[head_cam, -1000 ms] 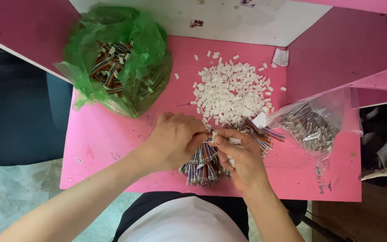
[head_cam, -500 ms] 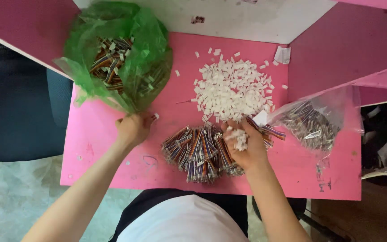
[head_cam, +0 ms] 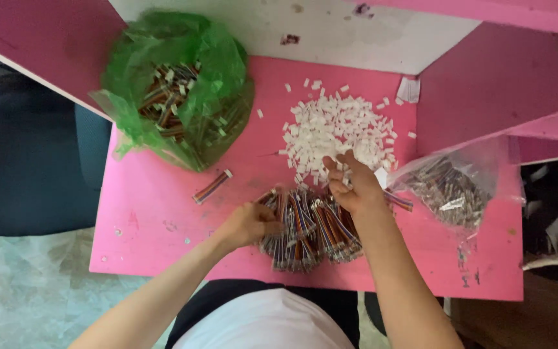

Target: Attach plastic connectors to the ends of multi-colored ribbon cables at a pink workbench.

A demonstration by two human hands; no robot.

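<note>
Left hand (head_cam: pixel 248 224): we see it at the left edge of the wire heap (head_cam: pixel 308 227), fingers curled into the bundles; we cannot tell whether it has pinched one.
Right hand (head_cam: pixel 351 184): it rests at the near edge of the white pile (head_cam: pixel 337 132), fingers bent and close together; what they hold, if anything, we cannot tell.
Wire heap: short multicoloured leads lie near the front edge of the table (head_cam: pixel 163 220), between our two hands.
Handling: we judge the leads light, limp and apt to tangle; best taken near the plug end, not mid-wire.
White pile: small plastic housings lie loose, towards the back of the table; we judge them light and easily scattered.
Stray lead (head_cam: pixel 212 186): it lies alone, left of the heap.
Green bag (head_cam: pixel 179 84): back left corner, open, holding more leads.
Clear bag (head_cam: pixel 450 187): right edge, also with leads.
</note>
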